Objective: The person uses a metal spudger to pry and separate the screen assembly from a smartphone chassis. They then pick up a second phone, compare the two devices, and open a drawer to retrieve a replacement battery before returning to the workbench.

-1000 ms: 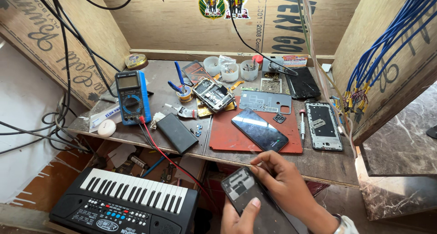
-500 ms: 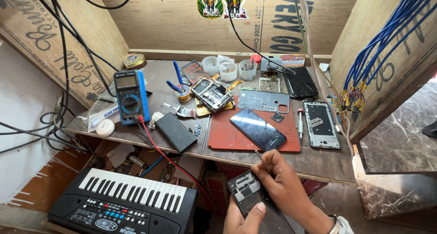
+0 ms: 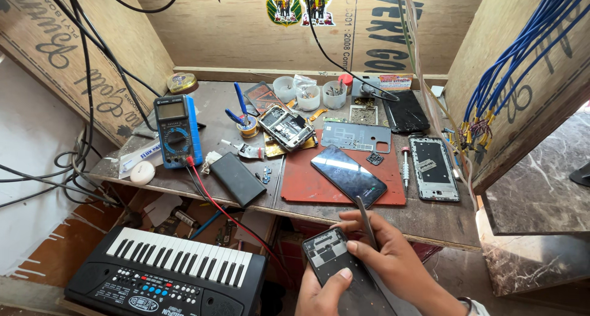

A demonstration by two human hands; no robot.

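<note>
My left hand (image 3: 322,294) holds an opened black phone body (image 3: 344,268) low in front of the workbench, thumb pressed on its inner face. Above that phone, my right hand (image 3: 393,257) grips thin metal tweezers (image 3: 366,221), whose upper end points up toward the bench edge. Just beyond my hands a dark phone (image 3: 348,175) lies screen up on a red work mat (image 3: 319,181). The lower part of the held phone is cut off by the frame edge.
On the bench (image 3: 442,221): a blue multimeter (image 3: 176,130) with red lead, a black power bank (image 3: 236,178), a stripped phone (image 3: 286,127), a grey back frame (image 3: 356,136), a phone chassis (image 3: 434,167), small white cups (image 3: 307,95). A toy keyboard (image 3: 169,273) sits below left.
The view has shifted slightly; my hands with the phone body moved a little right and nearer the bench edge. The tweezers now stand more upright over the phone.
</note>
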